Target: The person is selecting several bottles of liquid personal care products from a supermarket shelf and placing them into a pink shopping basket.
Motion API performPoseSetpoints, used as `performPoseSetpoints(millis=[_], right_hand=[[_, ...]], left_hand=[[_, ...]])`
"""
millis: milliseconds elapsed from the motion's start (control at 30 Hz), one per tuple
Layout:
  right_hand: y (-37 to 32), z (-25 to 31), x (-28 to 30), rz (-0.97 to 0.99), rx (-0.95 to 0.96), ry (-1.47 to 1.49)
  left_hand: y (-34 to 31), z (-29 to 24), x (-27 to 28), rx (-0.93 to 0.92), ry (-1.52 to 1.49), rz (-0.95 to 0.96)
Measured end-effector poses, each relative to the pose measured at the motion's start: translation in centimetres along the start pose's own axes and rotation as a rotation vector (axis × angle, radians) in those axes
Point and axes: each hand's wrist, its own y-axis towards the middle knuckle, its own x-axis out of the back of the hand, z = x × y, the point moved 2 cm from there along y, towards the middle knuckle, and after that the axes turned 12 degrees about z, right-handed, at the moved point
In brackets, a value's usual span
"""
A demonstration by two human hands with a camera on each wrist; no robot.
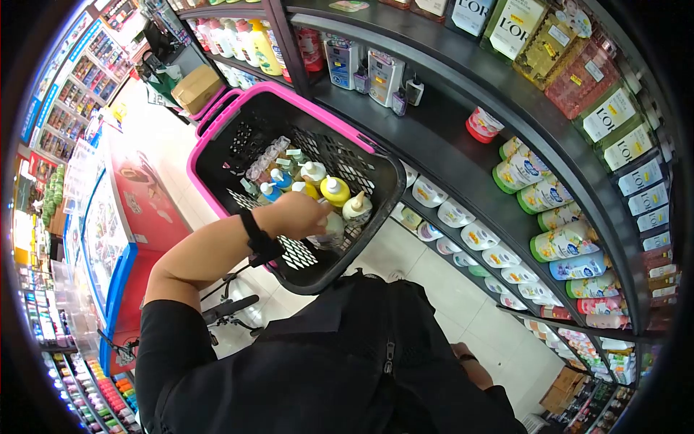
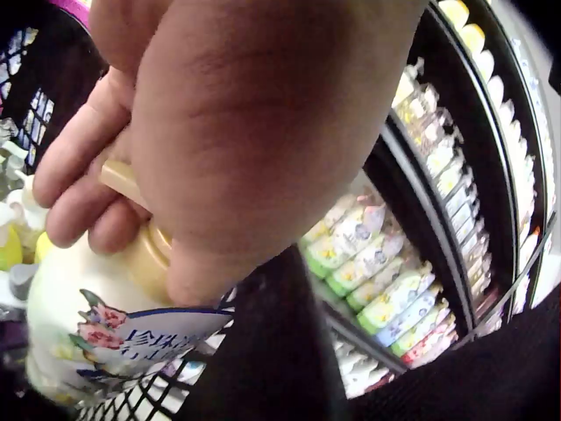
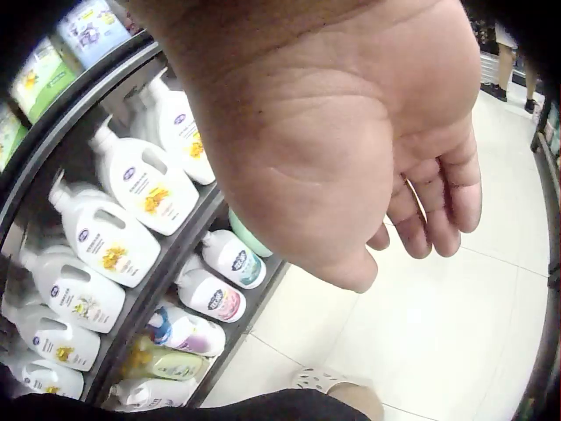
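Reaching down into a black basket with a pink rim (image 1: 318,110), my left hand (image 1: 302,215) grips a pump bottle by its neck. The bottle (image 2: 83,298) is cream with pink flowers, dark lettering and a gold-beige pump (image 2: 145,250); fingers and thumb close around its collar. Beside it in the basket stand a yellow-topped pump bottle (image 1: 335,189), a cream pump bottle (image 1: 357,208) and several others with blue or white pumps. My right hand (image 3: 351,149) hangs low at my side over the floor, fingers loosely bent and holding nothing.
Curved black shelves (image 1: 434,119) run along the right with bottles and boxes. White handled bottles (image 3: 145,180) line a shelf near my right hand. A red and blue chest freezer (image 1: 155,217) stands at the left, and a cardboard box (image 1: 197,89) sits beyond the basket.
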Motion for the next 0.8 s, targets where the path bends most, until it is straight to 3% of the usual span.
performPoseSetpoints(millis=[133,200,267,300,333,433,533,633,667,700,800], right_hand=[[5.2,-0.9,-2.1,0.130,0.361,0.107],[5.5,0.5,-2.8,0.152,0.291,0.683],[6.2,3.7,-2.2,0.145,0.262,0.571],[12.4,2.5,-2.9,0.107,0.466,0.627],[9.0,4.9,-2.3,-0.002,0.490,0.624],[4.9,8.7,-0.3,-0.071,0.492,0.611],[4.2,7.2,-0.3,-0.117,0.465,0.645],[4.3,3.5,-1.7,-0.114,0.381,0.710],[5.4,1.2,-2.8,-0.107,0.348,0.734],[7.5,-1.3,-3.9,-0.031,0.324,0.734],[7.2,-5.8,-6.9,-0.010,0.105,0.670]], left_hand=[[3.4,-0.5,-2.3,-0.101,0.011,0.115],[5.0,-0.8,-3.1,-0.086,0.009,0.184],[6.6,-0.8,-3.5,-0.085,0.010,0.215],[7.4,-0.6,-3.9,-0.084,0.010,0.226],[8.3,-0.5,-4.3,-0.083,0.009,0.234],[10.7,0.2,-5.8,-0.072,-0.036,0.176],[13.1,1.0,-7.4,-0.051,-0.102,0.140],[18.4,5.6,-12.9,-0.126,-0.126,0.088],[16.3,3.3,-9.8,-0.008,-0.145,0.170],[17.8,4.5,-11.1,-0.048,-0.148,0.138],[21.0,8.3,-15.9,-0.104,-0.033,0.080]])
